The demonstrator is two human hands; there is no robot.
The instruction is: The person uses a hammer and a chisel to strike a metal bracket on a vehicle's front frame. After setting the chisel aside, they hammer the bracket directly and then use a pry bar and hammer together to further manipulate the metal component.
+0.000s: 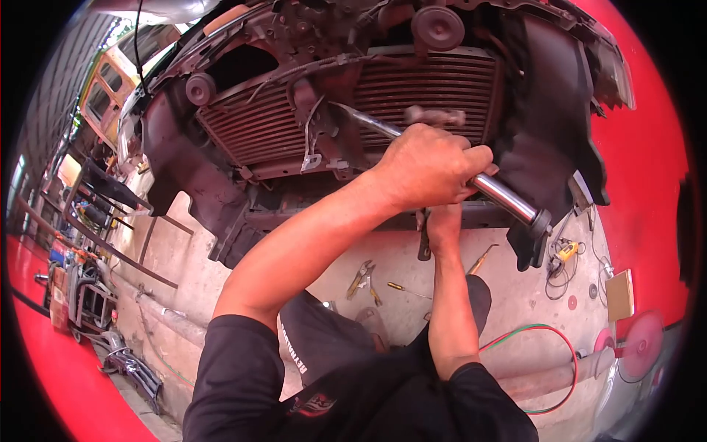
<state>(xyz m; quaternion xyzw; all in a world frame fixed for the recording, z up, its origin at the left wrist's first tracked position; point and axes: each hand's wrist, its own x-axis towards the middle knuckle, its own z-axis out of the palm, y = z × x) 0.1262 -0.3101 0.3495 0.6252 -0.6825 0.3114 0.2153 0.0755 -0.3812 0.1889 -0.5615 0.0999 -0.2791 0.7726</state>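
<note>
My left hand (pixel 431 166) is wrapped round a shiny metal bar (pixel 512 201). The bar slants across the car's exposed front; its thin far end reaches a dark upright bracket (pixel 305 107) in front of the finned radiator (pixel 420 85), and its thick end has a dark collar. Beneath the left hand, my right hand (pixel 444 223) is closed round a hammer. The hammer head (pixel 434 116) is blurred above my left hand, and the handle end shows below the right hand. My left hand hides much of the right fingers and the handle's middle.
Pliers (pixel 361 278) and a screwdriver (pixel 406 289) lie on the concrete floor below. To the right are a yellow power tool (pixel 563 258) with its cord and a red-green hose (pixel 573 361). Dark liner panels (pixel 549 110) flank the radiator. Metal frames (pixel 110 228) stand left.
</note>
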